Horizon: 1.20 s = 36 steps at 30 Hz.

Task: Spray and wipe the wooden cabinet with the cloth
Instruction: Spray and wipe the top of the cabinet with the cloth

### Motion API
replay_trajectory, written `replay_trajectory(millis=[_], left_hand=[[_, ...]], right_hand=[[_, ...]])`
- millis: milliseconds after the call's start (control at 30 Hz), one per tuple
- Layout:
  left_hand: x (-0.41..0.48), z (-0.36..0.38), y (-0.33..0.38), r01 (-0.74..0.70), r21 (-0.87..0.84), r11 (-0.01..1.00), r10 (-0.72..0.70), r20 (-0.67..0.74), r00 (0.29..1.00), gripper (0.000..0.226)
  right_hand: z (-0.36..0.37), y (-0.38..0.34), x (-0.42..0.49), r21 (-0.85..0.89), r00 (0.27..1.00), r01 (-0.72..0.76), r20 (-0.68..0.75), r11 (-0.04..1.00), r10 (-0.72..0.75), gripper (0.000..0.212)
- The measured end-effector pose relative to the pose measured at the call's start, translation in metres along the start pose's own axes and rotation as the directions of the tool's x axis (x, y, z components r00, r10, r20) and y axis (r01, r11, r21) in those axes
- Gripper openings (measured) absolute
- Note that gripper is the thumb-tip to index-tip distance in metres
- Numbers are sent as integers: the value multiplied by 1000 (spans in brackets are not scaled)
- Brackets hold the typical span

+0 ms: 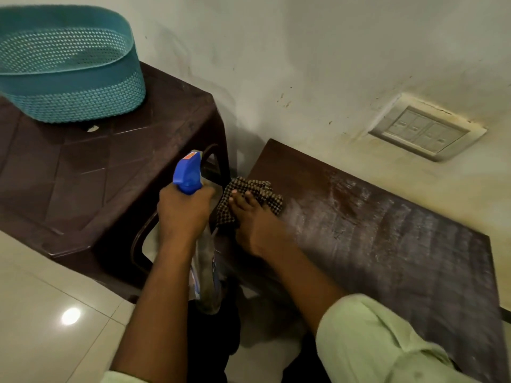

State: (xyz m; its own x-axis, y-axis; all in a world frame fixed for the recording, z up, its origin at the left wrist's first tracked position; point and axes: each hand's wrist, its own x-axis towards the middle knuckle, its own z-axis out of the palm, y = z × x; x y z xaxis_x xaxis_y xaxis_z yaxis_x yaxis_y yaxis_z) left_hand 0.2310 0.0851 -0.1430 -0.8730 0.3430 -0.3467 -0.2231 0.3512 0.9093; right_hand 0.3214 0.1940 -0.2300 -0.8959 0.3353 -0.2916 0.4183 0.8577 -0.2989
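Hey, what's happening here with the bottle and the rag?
A person is cleaning a wooden cabinet. The left hand grips a spray bottle by its blue trigger head, beside the cabinet. The right hand presses a checked cloth onto the cabinet's top near its far left corner. Pale streaks cover much of that top. A brown plastic stool carrying a teal basket stands alongside.

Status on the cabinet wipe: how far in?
Sprayed, it seems: whitish streaks cover the cabinet top. In hand: right hand presses the checked cloth at one end of it; left hand grips the spray bottle. Left: wiping most of the streaked top.
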Motion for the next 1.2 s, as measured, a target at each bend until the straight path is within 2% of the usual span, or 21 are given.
replay_trajectory(millis=[100, 267, 467, 633, 733, 833, 967, 1100, 1200], left_hand=[[3, 1, 1, -5, 20, 1000, 5, 23, 1000, 9], [5, -4, -2, 27, 3, 1000, -27, 8, 1000, 9], [2, -4, -1, 43, -6, 999, -43, 31, 999, 9], [1, -3, 1, 45, 0, 999, -45, 24, 999, 11], [-1, -5, 0, 40, -16, 999, -40, 22, 999, 13], [-5, -5, 0, 26, -22, 999, -25, 27, 999, 14], [-9, 0, 3, 0, -5, 1000, 0, 29, 1000, 16], [-11, 4, 4, 4, 2, 1000, -4, 34, 999, 16], [-11, 0, 3, -1, 9, 1000, 1, 18, 1000, 13]], right_hand=[[18, -17, -25, -52, 993, 113, 25, 992, -111, 68], [14, -4, -33, -53, 980, 197, 24, 979, -196, 66], [8, -18, -11, 10, 1000, -15, 10, 1000, 15, 69], [25, -31, -40, -38, 995, 77, 72, 996, -74, 75], [19, -14, -55, -40, 993, 117, 27, 992, -116, 79], [19, -3, -57, -24, 999, -24, -30, 999, 23, 69], [22, -25, -51, 66, 985, -168, -21, 984, 169, 73], [31, -38, -65, 46, 996, -66, 59, 997, 64, 81], [30, -22, -87, 43, 1000, -16, 15, 999, 16, 77]])
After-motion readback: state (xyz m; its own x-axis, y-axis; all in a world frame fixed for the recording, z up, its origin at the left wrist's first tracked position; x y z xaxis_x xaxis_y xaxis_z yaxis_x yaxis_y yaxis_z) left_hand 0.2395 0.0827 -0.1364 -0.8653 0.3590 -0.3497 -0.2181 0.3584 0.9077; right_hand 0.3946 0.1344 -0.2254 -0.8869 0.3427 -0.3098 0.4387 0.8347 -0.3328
